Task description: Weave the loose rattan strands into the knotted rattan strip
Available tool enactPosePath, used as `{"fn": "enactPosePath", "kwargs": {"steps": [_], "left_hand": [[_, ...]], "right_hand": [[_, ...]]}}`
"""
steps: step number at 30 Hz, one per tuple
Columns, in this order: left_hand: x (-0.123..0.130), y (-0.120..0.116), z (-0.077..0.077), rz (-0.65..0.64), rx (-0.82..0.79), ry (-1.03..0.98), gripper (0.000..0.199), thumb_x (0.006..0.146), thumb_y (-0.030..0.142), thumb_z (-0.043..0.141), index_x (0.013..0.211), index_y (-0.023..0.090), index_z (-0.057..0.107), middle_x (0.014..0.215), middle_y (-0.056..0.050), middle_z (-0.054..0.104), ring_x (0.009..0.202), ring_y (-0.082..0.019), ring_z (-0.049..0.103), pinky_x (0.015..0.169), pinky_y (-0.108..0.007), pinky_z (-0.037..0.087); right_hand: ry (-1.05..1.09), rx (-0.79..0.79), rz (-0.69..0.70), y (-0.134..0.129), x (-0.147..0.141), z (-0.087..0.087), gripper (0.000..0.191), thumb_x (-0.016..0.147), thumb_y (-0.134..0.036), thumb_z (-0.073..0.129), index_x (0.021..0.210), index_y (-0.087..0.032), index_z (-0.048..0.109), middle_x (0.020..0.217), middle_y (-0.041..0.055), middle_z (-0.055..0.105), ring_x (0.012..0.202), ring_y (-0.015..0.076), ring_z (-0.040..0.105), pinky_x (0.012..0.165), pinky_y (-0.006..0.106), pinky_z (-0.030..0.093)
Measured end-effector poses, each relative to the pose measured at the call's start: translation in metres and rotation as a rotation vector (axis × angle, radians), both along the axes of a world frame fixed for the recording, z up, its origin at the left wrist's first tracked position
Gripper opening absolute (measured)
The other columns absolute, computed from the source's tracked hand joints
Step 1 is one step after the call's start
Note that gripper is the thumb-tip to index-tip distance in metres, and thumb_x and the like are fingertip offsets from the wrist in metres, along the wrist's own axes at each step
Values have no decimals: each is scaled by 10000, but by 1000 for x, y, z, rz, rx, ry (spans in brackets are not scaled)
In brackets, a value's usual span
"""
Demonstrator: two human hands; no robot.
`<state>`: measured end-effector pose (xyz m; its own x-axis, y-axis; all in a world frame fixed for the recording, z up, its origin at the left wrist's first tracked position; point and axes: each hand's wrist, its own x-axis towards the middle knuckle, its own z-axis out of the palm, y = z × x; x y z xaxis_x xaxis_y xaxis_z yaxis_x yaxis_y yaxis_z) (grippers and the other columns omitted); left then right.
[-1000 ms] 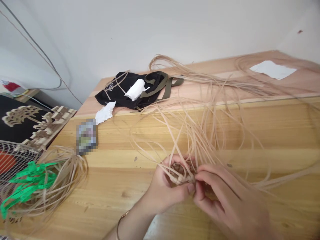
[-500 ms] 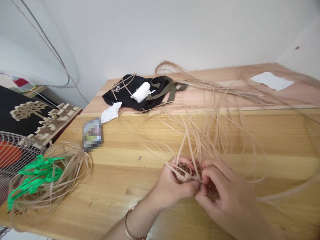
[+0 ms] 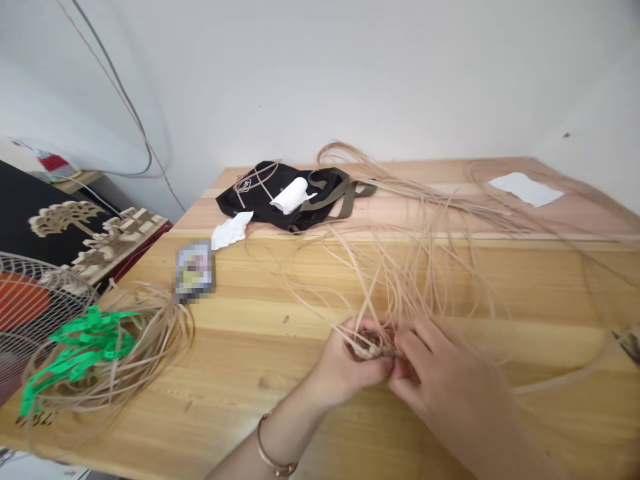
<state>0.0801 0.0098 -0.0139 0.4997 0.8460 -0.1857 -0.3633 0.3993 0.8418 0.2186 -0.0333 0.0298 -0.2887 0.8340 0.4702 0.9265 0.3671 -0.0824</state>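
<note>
A small woven piece of tan cane strips (image 3: 369,347) sits between my two hands, low over the table. My left hand (image 3: 345,363) is closed around its left side, thumb along the near edge. On its right side, the fingers of my right hand (image 3: 433,370) pinch close to the rim; what lies between those fingertips is partly hidden. Many long loose strips (image 3: 400,280) fan out from the woven piece, away from me over the tabletop.
A black bag (image 3: 265,190) with white paper (image 3: 291,195) lies at the back. Left are a blurred box (image 3: 194,270), a coil of strips (image 3: 160,333) with green ribbon (image 3: 90,340), and a wire fan guard (image 3: 45,293). Dark tool tips (image 3: 627,347) show at the right edge.
The whole view has shifted slightly, bringing dark tool tips in at the right. My right fingers have drawn in closer together at the rim of the woven piece. My left hand keeps its hold.
</note>
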Motion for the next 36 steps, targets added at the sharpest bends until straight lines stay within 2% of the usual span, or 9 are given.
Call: {"fn": "enactPosePath", "kwargs": {"steps": [2,4,8,11,15,18,24,29,36], "left_hand": [[-1,0,0,-2,16,10,266,488,52,740,706,150,622,739,-13,673,691,-135,606,655,-245,452],[-2,0,1,-4,19,1,251,491,48,727,697,150,626,704,-4,657,686,-136,603,650,-246,447],[-1,2,-1,-10,14,-30,224,484,61,739,658,143,624,805,-32,687,726,-150,624,661,-253,459],[0,3,-3,-4,9,-40,232,469,75,766,651,141,638,896,-44,698,747,-150,629,670,-251,462],[-1,3,-5,-4,14,-33,240,465,97,794,656,145,656,789,-19,681,706,-136,606,659,-246,454],[-2,3,-5,-16,20,-27,243,462,113,812,651,141,662,734,-11,662,674,-124,590,640,-237,443],[-2,4,-5,-28,19,-35,292,449,164,849,658,142,646,726,-5,638,657,-110,575,633,-230,443],[-2,3,-5,-43,16,-49,357,447,268,888,664,137,636,781,-18,639,658,-105,578,640,-233,445],[-3,3,-5,-80,39,-62,321,479,255,880,663,141,643,799,-17,622,697,-113,577,675,-242,449]], "right_hand": [[-105,-35,18,0,-1,6,137,646,-77,481,667,-210,511,575,13,614,479,169,558,445,264,330],[-92,-97,35,0,1,5,132,642,-82,479,627,-213,488,501,-12,585,404,144,523,418,252,306],[191,-233,-5,-4,9,-5,106,714,-129,461,654,-212,490,490,-56,550,408,104,510,450,213,347],[353,-336,5,-5,14,-5,88,736,-155,466,681,-217,494,495,-68,522,426,93,484,456,201,362],[585,-529,23,-2,17,1,86,705,-159,481,642,-218,487,504,-62,506,446,92,466,428,194,345],[670,-611,26,1,19,3,80,674,-161,506,618,-214,486,505,-64,484,458,90,448,427,193,330],[710,-629,47,1,23,2,91,663,-131,508,619,-211,499,513,-72,470,467,85,437,435,188,335],[689,-599,75,0,25,2,117,651,-95,520,629,-209,524,523,-66,526,465,88,485,438,182,372],[638,-599,109,-3,30,1,114,723,-98,555,698,-206,584,562,-48,587,488,100,541,464,188,430]]}}
